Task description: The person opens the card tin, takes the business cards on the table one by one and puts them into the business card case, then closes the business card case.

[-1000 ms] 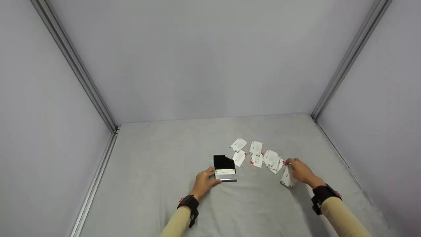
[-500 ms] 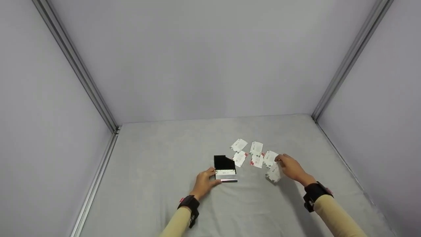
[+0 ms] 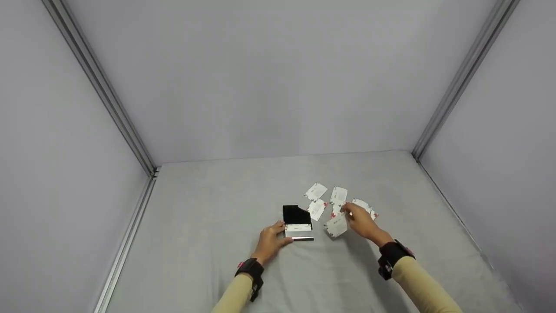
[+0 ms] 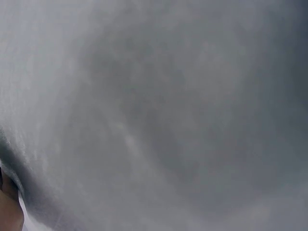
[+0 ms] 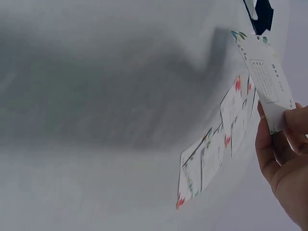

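Left hand (image 3: pixel 270 240) steadies the open card case (image 3: pixel 297 222), fingers resting against it. Right hand (image 3: pixel 359 220) pinches one card (image 3: pixel 336 227); next, align it over the case slot

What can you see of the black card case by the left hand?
The card case is a small box standing open on the grey table: a black lid raised at the back, a white card face showing inside, and a shiny metallic front edge. The left hand touches its left side with thumb and fingertips. Loose cards lie to its right, apart from it.
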